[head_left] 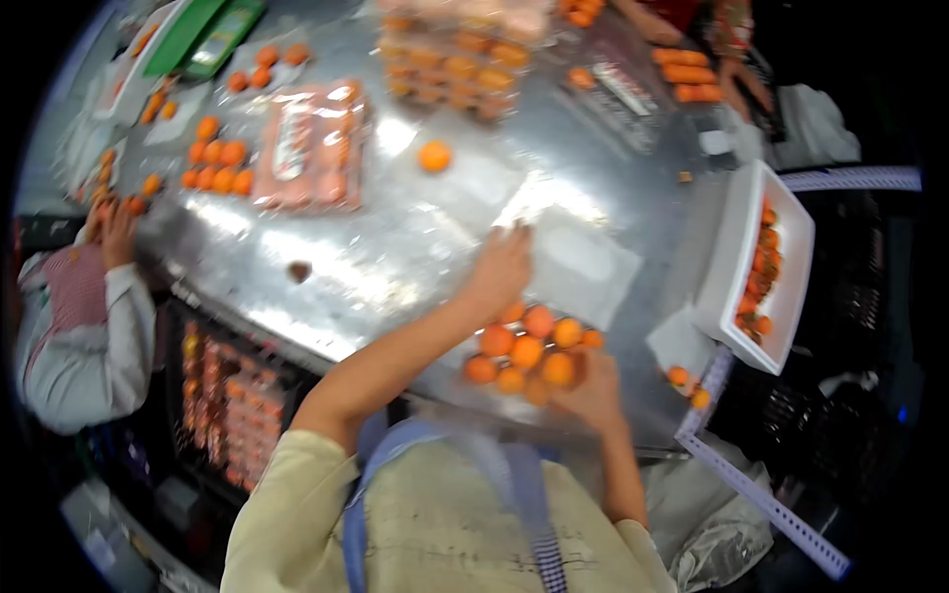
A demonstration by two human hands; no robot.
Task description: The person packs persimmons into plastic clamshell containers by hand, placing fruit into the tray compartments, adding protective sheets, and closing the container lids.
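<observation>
The oranges (pixel 527 352) lie in a close group on the near side of the metal table (pixel 336 252). The right hand (pixel 593 392) curves at their right edge; I cannot tell if it grips one. The left hand (pixel 502 267) reaches beside a clear bag (pixel 590 269), and blur hides its grip. The step seems to be arranging the oranges; the next move likely calls for gentle, steady fingers.

The metal table (pixel 371 262) looks glossy. Toward two o'clock a sheet (pixel 583 265) looks like plastic; toward three the box (pixel 730 252) looks matt.
</observation>
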